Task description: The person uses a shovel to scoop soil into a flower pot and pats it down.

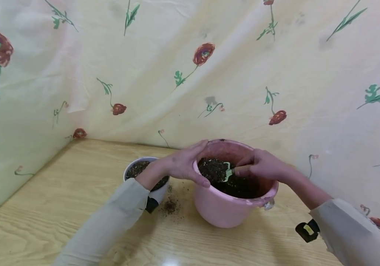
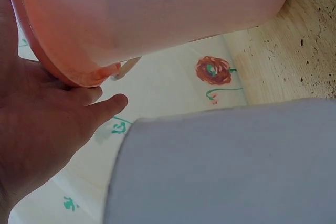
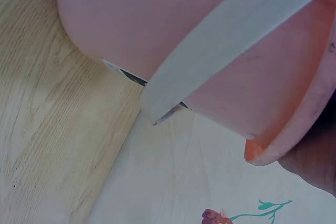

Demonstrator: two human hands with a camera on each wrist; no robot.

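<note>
A pink bucket (image 1: pixel 224 212) with dark soil (image 1: pixel 243 186) inside stands right of centre. My left hand (image 1: pixel 188 162) holds its left rim, the thumb at the front and the fingers further back. In the left wrist view the left hand (image 2: pixel 47 114) lies along the rim. My right hand (image 1: pixel 261 164) reaches over the bucket's right side and grips the brown handle of a small green garden trowel (image 1: pixel 228 172). Soil covers much of the trowel's blade. In the right wrist view, only a dark part of the right hand (image 3: pixel 315 161) shows behind the rim.
A white pot (image 1: pixel 158 194) with soil stands left of the bucket, partly hidden by my left forearm. Spilled soil (image 1: pixel 170 206) lies between them on the wooden table (image 1: pixel 60 199). The bucket's pale handle (image 3: pixel 210 51) hangs outside. A flowered cloth (image 1: pixel 156 74) rises behind.
</note>
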